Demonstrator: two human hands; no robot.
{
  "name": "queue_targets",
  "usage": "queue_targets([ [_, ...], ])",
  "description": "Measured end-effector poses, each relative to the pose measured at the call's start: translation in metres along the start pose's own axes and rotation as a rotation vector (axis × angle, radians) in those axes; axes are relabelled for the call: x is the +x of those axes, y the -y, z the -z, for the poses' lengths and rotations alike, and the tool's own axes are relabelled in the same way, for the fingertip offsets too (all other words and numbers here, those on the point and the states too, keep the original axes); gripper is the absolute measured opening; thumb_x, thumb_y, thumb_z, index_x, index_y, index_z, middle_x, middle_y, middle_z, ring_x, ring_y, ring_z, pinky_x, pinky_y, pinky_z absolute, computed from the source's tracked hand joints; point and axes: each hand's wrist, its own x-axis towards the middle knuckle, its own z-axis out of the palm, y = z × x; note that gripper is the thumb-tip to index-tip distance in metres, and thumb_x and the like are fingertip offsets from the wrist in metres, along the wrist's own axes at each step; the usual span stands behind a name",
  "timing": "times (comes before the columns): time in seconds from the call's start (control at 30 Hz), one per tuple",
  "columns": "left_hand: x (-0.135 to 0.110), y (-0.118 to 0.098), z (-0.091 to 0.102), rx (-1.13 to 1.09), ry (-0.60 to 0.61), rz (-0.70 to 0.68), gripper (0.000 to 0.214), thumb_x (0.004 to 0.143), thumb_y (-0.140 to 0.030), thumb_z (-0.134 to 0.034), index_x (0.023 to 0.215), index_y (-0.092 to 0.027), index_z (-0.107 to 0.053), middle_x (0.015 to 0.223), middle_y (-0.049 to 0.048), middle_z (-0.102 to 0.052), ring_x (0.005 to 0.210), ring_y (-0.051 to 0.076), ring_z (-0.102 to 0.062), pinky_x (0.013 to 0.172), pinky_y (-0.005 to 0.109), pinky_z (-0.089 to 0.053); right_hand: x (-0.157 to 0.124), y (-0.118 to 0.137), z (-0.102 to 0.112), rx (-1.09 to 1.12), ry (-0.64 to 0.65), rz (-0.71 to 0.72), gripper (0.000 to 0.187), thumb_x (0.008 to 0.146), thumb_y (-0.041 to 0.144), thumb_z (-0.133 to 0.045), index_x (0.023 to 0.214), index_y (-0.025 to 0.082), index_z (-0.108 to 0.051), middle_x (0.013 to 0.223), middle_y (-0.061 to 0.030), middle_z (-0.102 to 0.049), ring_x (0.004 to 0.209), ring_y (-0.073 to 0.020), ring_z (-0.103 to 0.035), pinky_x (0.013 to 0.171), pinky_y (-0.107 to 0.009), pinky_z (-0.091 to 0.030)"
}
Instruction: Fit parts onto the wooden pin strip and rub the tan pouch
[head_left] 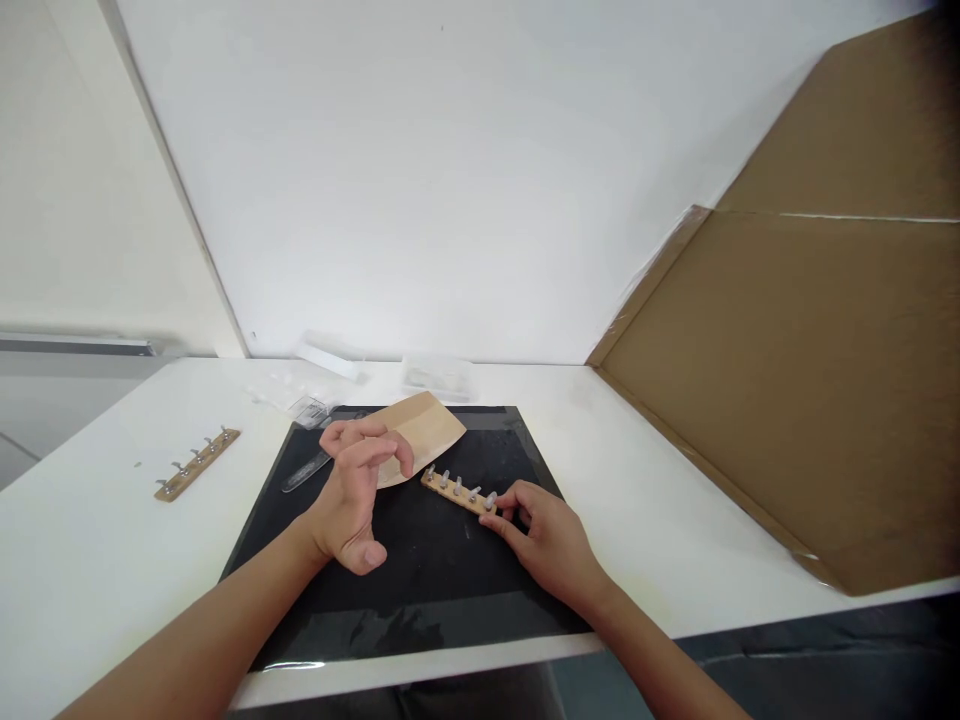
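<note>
In the head view, a wooden rack strip [457,489] set with a row of small metal pegs is seen lying flat on a black mat [442,580], slanting from upper left to lower right. Its lower end is touched by the fingertips [501,512] of the right hand [546,540], which is laid low on the mat with the fingers bent. Whether the strip's end is pinched or only touched cannot be told. The rest of the strip stretches away from those fingertips towards the left hand.

The left hand [351,500] is held just above the mat, its fingers [379,452] loosely curled and spread, with nothing gripped. A brown paper envelope [421,432] lies just beyond and under those fingers, its near edge partly covered by them. Its visible face is plain brown.

To the left of the left fingers, a long, narrow dark piece [304,473] is laid at the mat's edge. What it is cannot be made out. Well apart, further left on the white table [675,480], a second wooden peg strip [196,463] is seen. Beyond the envelope, by the wall, clear plastic packets [306,405] and a clear plastic box [439,377] are set, and any label on them is too small to be read. Well to the right of the right hand, a large cardboard sheet [795,380] is propped on the table, with clear tape along its edges.
</note>
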Motion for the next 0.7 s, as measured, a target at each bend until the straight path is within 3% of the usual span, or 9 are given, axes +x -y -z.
queue_targets([
  [0.2, 0.000, 0.000, 0.000, -0.022, -0.001, -0.028, 0.070, 0.091, -0.080, -0.027, 0.138, -0.028, -0.030, 0.093, 0.0034, -0.057, 0.097, 0.030, -0.055, 0.098, 0.059, -0.023, -0.003, -0.009, 0.010, 0.064, 0.059, -0.020, 0.030, 0.095, 0.052, -0.066, 0.089, 0.022, -0.066, 0.075, 0.0008, -0.067, 0.064, -0.0167, -0.060, 0.060, -0.031, -0.045],
  [0.33, -0.002, 0.000, 0.000, -0.037, -0.006, -0.020, 0.068, 0.091, -0.081, -0.028, 0.138, -0.031, -0.029, 0.096, 0.0042, -0.058, 0.102, 0.030, -0.053, 0.099, 0.057, -0.023, -0.009, -0.017, 0.022, 0.153, 0.025, -0.079, 0.035, 0.094, 0.057, -0.065, 0.086, 0.023, -0.064, 0.073, -0.0003, -0.069, 0.063, -0.0177, -0.061, 0.058, -0.031, -0.046],
  [0.53, -0.005, 0.001, -0.001, -0.024, 0.006, -0.042, 0.064, 0.092, -0.078, -0.029, 0.137, -0.032, -0.027, 0.102, 0.0045, -0.058, 0.101, 0.029, -0.053, 0.099, 0.057, -0.025, -0.024, -0.045, 0.048, 0.236, -0.121, -0.196, 0.041, 0.087, 0.064, -0.069, 0.080, 0.024, -0.063, 0.067, -0.0018, -0.068, 0.061, -0.0198, -0.063, 0.056, -0.031, -0.049],
  [0.7, -0.004, 0.001, -0.001, -0.015, -0.035, -0.037, 0.067, 0.091, -0.078, -0.030, 0.137, -0.030, -0.030, 0.095, 0.0040, -0.060, 0.100, 0.030, -0.053, 0.099, 0.060, -0.025, -0.046, -0.075, 0.095, 0.277, -0.316, -0.346, 0.051, 0.070, 0.074, -0.077, 0.074, 0.025, -0.066, 0.067, -0.0074, -0.073, 0.061, -0.0237, -0.067, 0.056, -0.034, -0.053],
])
